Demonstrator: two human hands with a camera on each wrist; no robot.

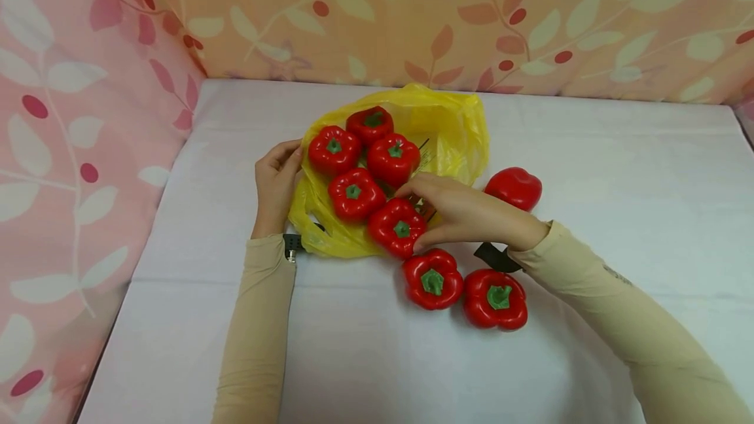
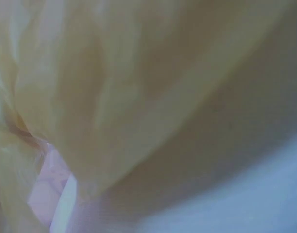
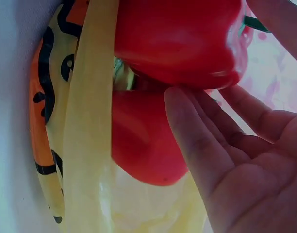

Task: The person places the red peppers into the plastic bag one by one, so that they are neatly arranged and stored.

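Observation:
A yellow plastic bag (image 1: 453,126) lies open on its side with several red bell peppers, such as the one (image 1: 356,194) near its mouth. At the bag's left edge my left hand (image 1: 275,182) pinches the plastic between thumb and fingers; the left wrist view shows blurred yellow plastic (image 2: 124,97). My right hand (image 1: 465,211) holds another red bell pepper (image 1: 396,231) at the mouth, thumb on the near side, fingers on the far side. In the right wrist view this bell pepper (image 3: 182,39) is above a second bell pepper (image 3: 143,138), beside the bag's rim (image 3: 92,116).
Two bell peppers, one (image 1: 432,280) close to the bag and one (image 1: 496,300) farther right, sit stems up on the white-covered table (image 1: 365,358). Another bell pepper (image 1: 518,188) lies beyond my right forearm. Patterned cloth (image 1: 406,25) hangs behind and along the left side.

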